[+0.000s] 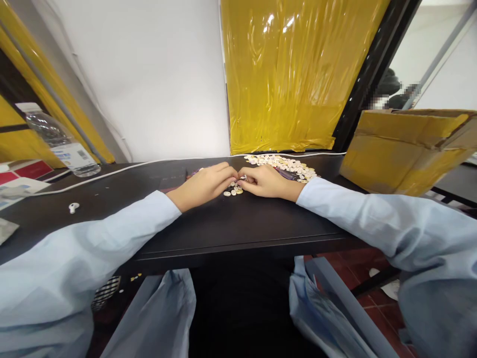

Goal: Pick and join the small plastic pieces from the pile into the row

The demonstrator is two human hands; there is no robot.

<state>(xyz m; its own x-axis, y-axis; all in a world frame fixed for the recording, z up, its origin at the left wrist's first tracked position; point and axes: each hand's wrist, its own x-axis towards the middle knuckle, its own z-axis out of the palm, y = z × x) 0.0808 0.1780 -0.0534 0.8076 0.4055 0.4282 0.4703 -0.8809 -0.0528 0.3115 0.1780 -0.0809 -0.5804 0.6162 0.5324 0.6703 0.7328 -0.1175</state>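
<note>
My left hand point(208, 184) and my right hand point(268, 181) meet over the middle of the black table, fingertips almost touching. A small pale piece point(243, 177) shows at the pinched fingers of my right hand; it looks like a button. The left fingers are bent and pressed together, and what they hold is hidden. Just below the fingertips lie several loose white, button-like pieces point(233, 191). Behind my right hand spreads a larger heap of white and yellowish pieces point(278, 161), with a dark shiny packet point(286, 173) among them.
A dark flat box point(164, 179) lies behind my left forearm. The water bottle point(63, 141), a white earbud point(73, 207) and a white cable point(149, 162) are on the left. At right stands a taped cardboard box point(395, 154). The table's front edge point(238, 248) runs before me.
</note>
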